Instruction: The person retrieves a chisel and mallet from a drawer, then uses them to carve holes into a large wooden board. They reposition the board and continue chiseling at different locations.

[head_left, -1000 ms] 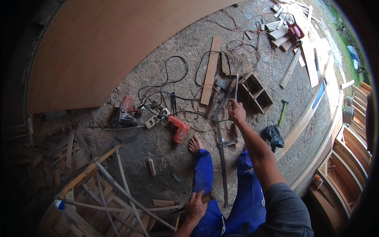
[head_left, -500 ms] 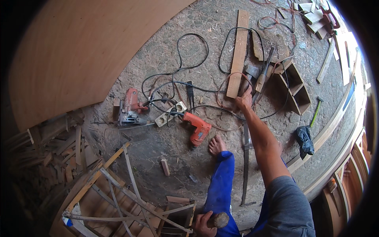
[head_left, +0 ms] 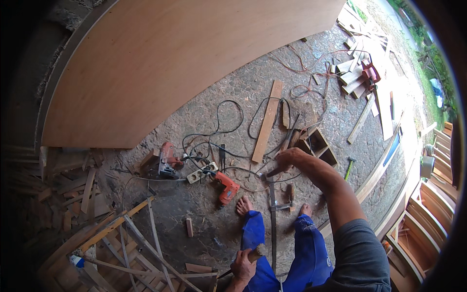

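Observation:
My left hand, low in front of my left thigh, is closed round a wooden-handled tool. Its blunt, worn wooden end points up, and a thin dark shaft shows on the other side of the fist. My right hand reaches down ahead, its fingers wrapped round a dark-handled tool; the hand hides the tool's other end. Just beyond it are a wooden-handled long tool and an open wooden box with compartments. A long metal bar clamp lies between my feet.
Left of my feet are an orange drill, a white socket strip and a red jigsaw, among looping black cords. A plank lies ahead. A large plywood sheet, a slatted frame and a green-handled hammer lie around.
My right hand has lifted the dark-handled tool from beside the plank and drawn it nearer. My left hand has risen slightly with its tool. The view has swung, showing more on the right.

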A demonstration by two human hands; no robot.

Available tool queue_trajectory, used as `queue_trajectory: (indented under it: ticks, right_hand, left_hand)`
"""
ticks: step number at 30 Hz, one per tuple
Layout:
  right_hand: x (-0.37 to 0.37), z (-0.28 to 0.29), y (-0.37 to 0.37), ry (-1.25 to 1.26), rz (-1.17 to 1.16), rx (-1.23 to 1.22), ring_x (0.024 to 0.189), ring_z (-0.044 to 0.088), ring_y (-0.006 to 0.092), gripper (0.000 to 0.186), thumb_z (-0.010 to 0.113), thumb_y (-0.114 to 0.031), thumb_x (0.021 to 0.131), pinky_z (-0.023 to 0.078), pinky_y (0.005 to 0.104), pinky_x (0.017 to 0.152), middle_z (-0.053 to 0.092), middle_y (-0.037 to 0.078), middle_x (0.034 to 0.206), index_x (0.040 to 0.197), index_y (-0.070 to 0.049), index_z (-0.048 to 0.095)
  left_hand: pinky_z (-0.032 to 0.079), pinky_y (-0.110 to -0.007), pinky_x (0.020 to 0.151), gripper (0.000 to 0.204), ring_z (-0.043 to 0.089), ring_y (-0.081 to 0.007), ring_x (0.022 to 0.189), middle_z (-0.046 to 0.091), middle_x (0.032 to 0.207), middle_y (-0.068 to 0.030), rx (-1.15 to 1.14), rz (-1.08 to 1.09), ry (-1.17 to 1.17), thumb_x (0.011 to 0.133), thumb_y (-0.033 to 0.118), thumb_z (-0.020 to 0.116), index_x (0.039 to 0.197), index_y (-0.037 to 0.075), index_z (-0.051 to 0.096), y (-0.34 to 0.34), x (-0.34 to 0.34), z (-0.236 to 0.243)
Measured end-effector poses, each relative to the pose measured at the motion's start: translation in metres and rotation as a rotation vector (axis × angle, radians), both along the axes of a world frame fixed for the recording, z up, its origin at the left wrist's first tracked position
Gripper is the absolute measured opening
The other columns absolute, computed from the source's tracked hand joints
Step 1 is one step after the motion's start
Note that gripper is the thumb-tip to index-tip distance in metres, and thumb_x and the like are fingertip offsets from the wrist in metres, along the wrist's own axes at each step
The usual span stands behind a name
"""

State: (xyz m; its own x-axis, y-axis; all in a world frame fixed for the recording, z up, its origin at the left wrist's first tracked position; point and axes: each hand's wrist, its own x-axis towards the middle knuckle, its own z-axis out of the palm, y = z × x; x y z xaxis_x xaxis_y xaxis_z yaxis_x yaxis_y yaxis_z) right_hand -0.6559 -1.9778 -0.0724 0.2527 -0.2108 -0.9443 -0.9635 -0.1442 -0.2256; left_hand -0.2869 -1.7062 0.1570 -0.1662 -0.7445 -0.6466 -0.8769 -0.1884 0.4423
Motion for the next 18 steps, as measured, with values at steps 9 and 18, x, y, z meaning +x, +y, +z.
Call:
queue_trajectory:
  ticks: [9,18]
  right_hand:
    - [0.068,0.253,0.117,-0.412,-0.967,-0.376,0.086,0.067,0.0370,0.051,0.063,-0.050,0.093,0.050,0.0468,0.076,0.066,0.020,0.090,0.111,-0.002,0.060]
    - [0.037,0.491,0.107,-0.460,-1.317,-0.799,0.086,0.058,0.0169,0.040,0.079,-0.027,0.078,0.048,0.0363,0.076,0.061,0.009,0.091,0.105,-0.004,0.059]
  left_hand:
    - [0.054,-0.052,0.079,0.036,0.067,-0.0407,0.096,0.067,0.106,-0.0145,0.098,-0.004,0.059,0.083,0.030,0.078,0.111,0.012,0.066,-0.028,0.006,0.020]
    - [0.055,-0.048,0.079,0.041,0.071,-0.0413,0.095,0.074,0.099,-0.0223,-0.069,0.240,-0.018,0.080,0.038,0.080,0.103,0.005,0.073,-0.183,0.086,0.104]
